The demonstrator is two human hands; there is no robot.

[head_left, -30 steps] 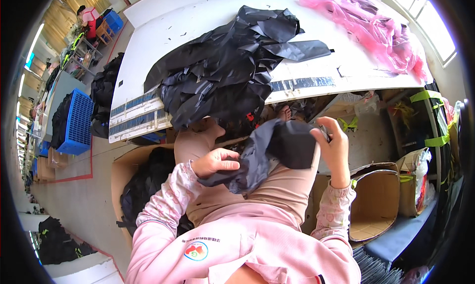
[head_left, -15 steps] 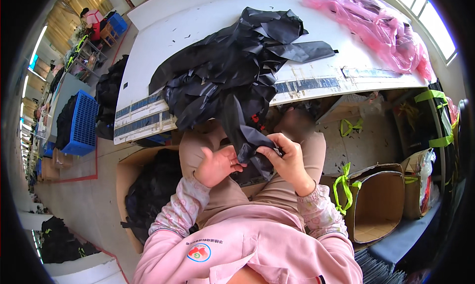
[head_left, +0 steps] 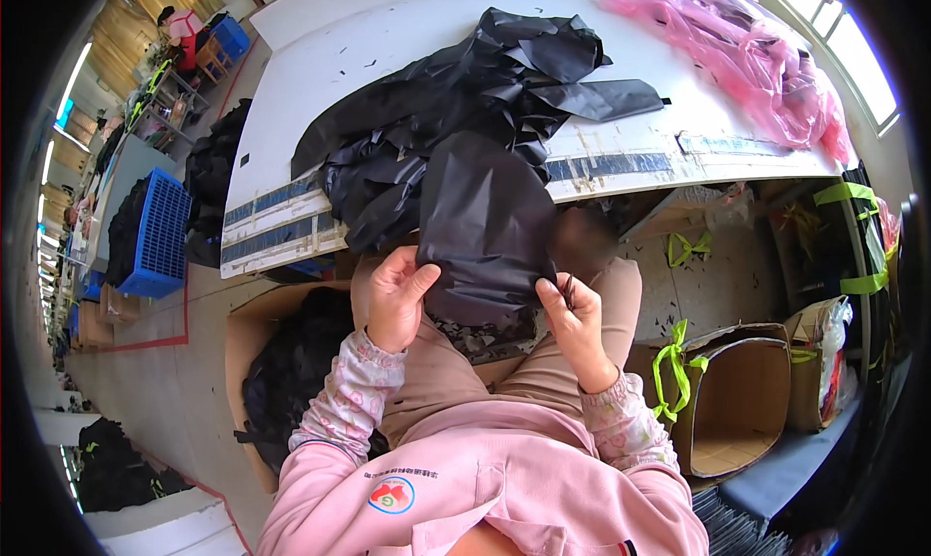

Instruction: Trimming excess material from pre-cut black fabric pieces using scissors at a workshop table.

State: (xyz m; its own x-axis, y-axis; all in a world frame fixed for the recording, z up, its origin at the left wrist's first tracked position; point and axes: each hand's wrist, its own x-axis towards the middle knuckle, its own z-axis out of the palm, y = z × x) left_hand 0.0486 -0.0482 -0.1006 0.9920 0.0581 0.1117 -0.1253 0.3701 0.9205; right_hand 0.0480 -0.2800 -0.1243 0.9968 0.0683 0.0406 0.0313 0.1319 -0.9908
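Note:
A piece of thin black fabric point(head_left: 485, 226) is spread between my two hands, over my lap at the table's front edge. My left hand point(head_left: 400, 299) pinches its lower left corner between thumb and fingers. At the lower right corner my right hand point(head_left: 579, 328) grips the cloth; a small dark thing shows at those fingers, too unclear to name. Behind the held piece, a heap of black fabric point(head_left: 388, 158) lies on the white table point(head_left: 310, 47) and hangs over its front edge. Small black scraps point(head_left: 475, 341) lie below the cloth, between my legs.
Pink plastic sheeting point(head_left: 727, 62) lies at the table's far right. A cardboard box point(head_left: 242, 338) of black material stands at my left, an open cardboard box point(head_left: 742, 401) at my right, with a green strip point(head_left: 671, 372) tied near it. Blue crate point(head_left: 160, 236) and a person point(head_left: 182, 32) are farther left.
The bunched black fabric is now opened out flat between my hands. My left hand, open before, has moved up and closed on its corner; my right hand has shifted slightly right.

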